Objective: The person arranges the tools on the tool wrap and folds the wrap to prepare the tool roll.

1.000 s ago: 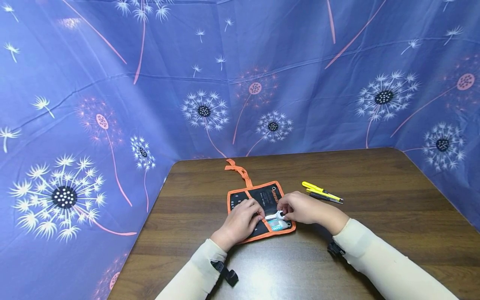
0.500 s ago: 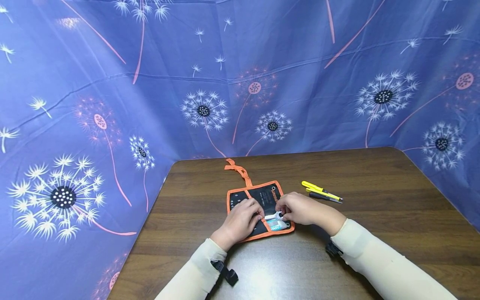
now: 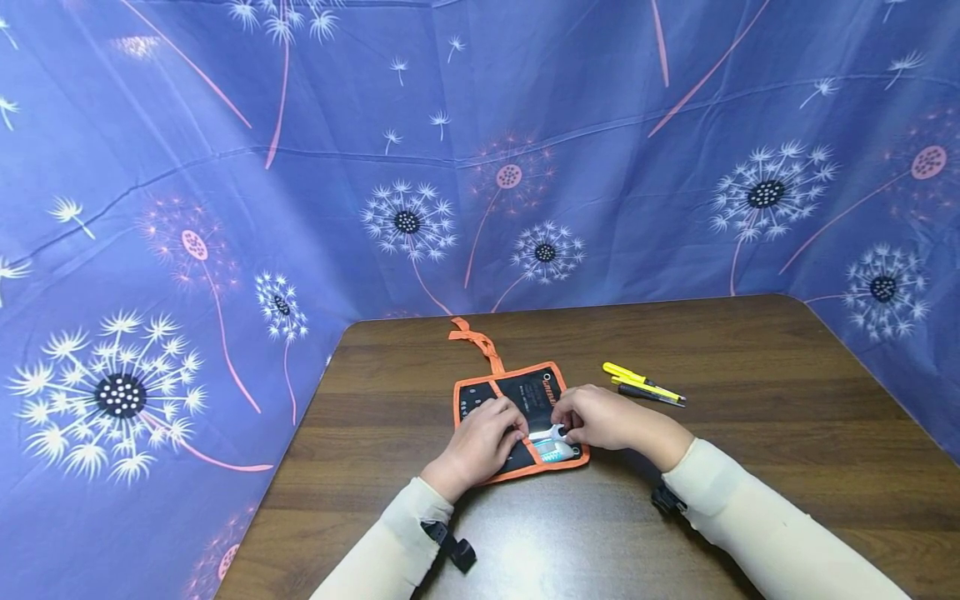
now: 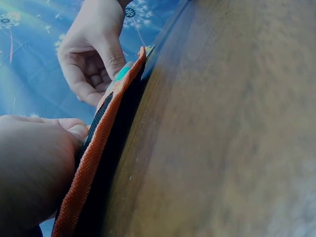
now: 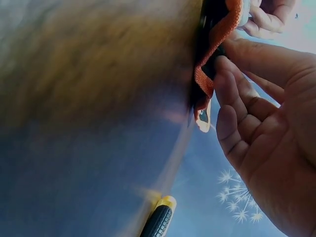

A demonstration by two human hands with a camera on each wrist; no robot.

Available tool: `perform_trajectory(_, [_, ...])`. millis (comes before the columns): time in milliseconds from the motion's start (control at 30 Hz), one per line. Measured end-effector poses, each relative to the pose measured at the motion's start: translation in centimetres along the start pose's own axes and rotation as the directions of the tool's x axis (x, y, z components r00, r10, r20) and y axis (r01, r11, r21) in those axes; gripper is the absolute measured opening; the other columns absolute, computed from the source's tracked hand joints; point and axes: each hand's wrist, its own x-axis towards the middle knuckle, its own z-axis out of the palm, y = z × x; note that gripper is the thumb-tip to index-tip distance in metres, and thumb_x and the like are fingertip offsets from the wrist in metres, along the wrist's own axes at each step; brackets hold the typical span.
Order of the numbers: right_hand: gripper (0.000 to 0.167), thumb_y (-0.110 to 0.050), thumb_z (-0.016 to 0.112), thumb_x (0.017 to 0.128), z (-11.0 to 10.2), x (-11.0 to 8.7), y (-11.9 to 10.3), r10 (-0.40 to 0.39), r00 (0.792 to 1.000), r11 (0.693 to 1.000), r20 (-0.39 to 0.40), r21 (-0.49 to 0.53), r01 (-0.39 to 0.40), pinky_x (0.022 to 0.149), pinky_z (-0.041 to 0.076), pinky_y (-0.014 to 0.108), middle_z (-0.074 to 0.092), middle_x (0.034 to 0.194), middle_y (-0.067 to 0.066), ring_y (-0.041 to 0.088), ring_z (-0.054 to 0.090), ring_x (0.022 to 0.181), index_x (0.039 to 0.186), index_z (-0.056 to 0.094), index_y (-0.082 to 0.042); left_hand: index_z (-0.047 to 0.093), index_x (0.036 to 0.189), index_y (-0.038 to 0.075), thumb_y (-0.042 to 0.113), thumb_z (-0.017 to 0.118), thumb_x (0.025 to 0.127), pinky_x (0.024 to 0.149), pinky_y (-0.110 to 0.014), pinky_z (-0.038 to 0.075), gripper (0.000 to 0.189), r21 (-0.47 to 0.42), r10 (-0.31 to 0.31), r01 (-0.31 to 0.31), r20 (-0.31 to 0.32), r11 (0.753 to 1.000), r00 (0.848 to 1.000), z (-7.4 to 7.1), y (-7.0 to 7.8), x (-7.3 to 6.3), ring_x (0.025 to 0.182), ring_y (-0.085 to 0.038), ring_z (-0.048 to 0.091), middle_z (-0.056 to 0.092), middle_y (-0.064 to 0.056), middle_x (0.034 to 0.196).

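A black tool pouch [image 3: 528,392] with orange trim lies spread on the table in the head view. My left hand [image 3: 483,442] rests over its left part, with thumb and fingertips pinching the orange edge of the pocket [image 3: 534,450]. At the pocket's right side my right hand [image 3: 600,417] holds the open-jaw end of a silver wrench [image 3: 553,432]. The wrench's other end is hidden under the pocket edge and my left fingers. Just below it, a white and teal tool [image 3: 555,451] sticks out of the same pocket. In the left wrist view the pouch's orange border [image 4: 98,153] shows edge-on.
Two slim yellow and black tools [image 3: 643,383] lie to the right of the pouch, beyond my right hand. A knotted orange tie strap [image 3: 480,337] stretches from the pouch toward the back edge. Behind the wooden table [image 3: 735,350] hangs a blue dandelion-print cloth [image 3: 637,208].
My right hand has shifted slightly left with the wrench, closer to the pocket edge. The left hand has stayed in place on the pouch.
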Motion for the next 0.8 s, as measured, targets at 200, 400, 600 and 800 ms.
perform_trajectory(200, [0.022, -0.008, 0.087, 0.084, -0.1, -0.2, 0.2, 0.022, 1.000, 1.000, 0.001, -0.006, -0.022, 0.067, 0.049, 0.028, 0.062, 0.088, -0.005, 0.010, 0.059, 0.078, 0.102, 0.077, -0.016, 0.067, 0.100, 0.026, 0.019, 0.071, 0.101, 0.086, -0.031, 0.050, 0.009, -0.008, -0.017, 0.017, 0.009, 1.000, 1.000, -0.1, 0.2, 0.0, 0.097, -0.008, 0.057, 0.057, 0.014, 0.103])
perform_trajectory(400, [0.023, -0.010, 0.087, 0.085, -0.3, -0.5, 0.4, 0.013, 1.000, 1.000, -0.020, 0.011, -0.013, 0.069, 0.051, 0.028, 0.063, 0.091, -0.005, 0.009, 0.060, 0.079, 0.106, 0.077, -0.013, 0.066, 0.100, 0.027, 0.019, 0.071, 0.101, 0.086, -0.031, 0.050, 0.009, -0.012, -0.024, 0.024, 0.011, 1.000, 1.000, -0.3, 0.3, -0.1, 0.097, -0.008, 0.057, 0.057, 0.014, 0.103])
perform_trajectory(600, [0.023, -0.008, 0.085, 0.086, -0.9, -1.2, 0.8, 0.019, 0.999, 0.998, -0.044, 0.058, -0.017, 0.071, 0.052, 0.028, 0.065, 0.094, -0.004, 0.010, 0.062, 0.082, 0.108, 0.077, -0.013, 0.067, 0.100, 0.027, 0.020, 0.071, 0.101, 0.086, -0.031, 0.051, 0.009, -0.013, -0.021, 0.021, 0.009, 1.000, 1.000, -0.3, 0.5, -0.1, 0.098, -0.007, 0.057, 0.058, 0.015, 0.103])
perform_trajectory(800, [0.020, -0.003, 0.082, 0.088, -2.0, -1.9, 1.6, 0.048, 0.993, 0.993, -0.108, 0.111, -0.036, 0.071, 0.054, 0.030, 0.064, 0.092, -0.003, 0.008, 0.060, 0.080, 0.107, 0.077, -0.009, 0.067, 0.100, 0.027, 0.020, 0.072, 0.101, 0.086, -0.032, 0.051, 0.008, -0.011, -0.022, 0.022, 0.010, 1.000, 1.000, -0.4, 0.7, 0.0, 0.099, -0.007, 0.057, 0.058, 0.014, 0.104])
